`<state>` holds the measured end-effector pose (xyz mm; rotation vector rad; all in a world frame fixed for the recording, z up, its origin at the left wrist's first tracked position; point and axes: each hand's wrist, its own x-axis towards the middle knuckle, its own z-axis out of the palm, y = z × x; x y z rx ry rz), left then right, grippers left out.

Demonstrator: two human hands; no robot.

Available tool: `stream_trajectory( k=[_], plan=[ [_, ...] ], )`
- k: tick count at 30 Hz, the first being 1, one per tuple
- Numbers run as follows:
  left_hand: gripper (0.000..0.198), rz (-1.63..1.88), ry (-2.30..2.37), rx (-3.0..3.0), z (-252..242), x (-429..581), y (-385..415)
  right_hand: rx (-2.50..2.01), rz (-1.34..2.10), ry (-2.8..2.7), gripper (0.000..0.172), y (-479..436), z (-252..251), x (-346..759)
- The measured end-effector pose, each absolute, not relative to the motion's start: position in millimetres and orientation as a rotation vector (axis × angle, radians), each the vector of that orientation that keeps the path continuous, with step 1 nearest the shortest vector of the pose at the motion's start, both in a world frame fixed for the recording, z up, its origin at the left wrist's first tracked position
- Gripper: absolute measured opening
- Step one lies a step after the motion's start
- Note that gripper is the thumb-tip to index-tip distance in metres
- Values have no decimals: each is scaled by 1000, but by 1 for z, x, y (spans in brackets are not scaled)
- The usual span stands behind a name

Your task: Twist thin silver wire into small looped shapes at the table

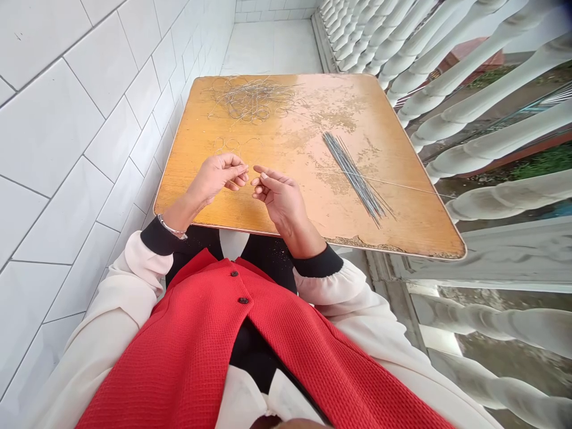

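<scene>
Left hand (218,179) pinched closed, right hand (279,199) half-open; we keep straight grey wires (353,173) at three o'clock, apart from tangled silver wire loops (252,100) at twelve.

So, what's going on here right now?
A person sits at a worn wooden table, left hand and right hand raised with fingertips nearly meeting. Anything held between them is too fine to see. A tangle of wire loops lies at the far side, and a bundle of straight wires lies to the right.

A white tiled wall (89,149) flanks the wooden table (286,143), with white balusters (487,125) opposite.
</scene>
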<state>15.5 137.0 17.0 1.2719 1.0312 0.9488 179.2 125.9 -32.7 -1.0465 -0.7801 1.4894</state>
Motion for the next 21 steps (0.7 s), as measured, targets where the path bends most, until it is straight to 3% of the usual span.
stream_trajectory(
  k=[13,21],
  plan=[
    [21,857,936,1304,12,19,135,-1207,927,-1686,27,135,-33,182],
    [19,848,941,1303,6,15,135,-1156,647,-1855,35,128,-33,183]
  ],
)
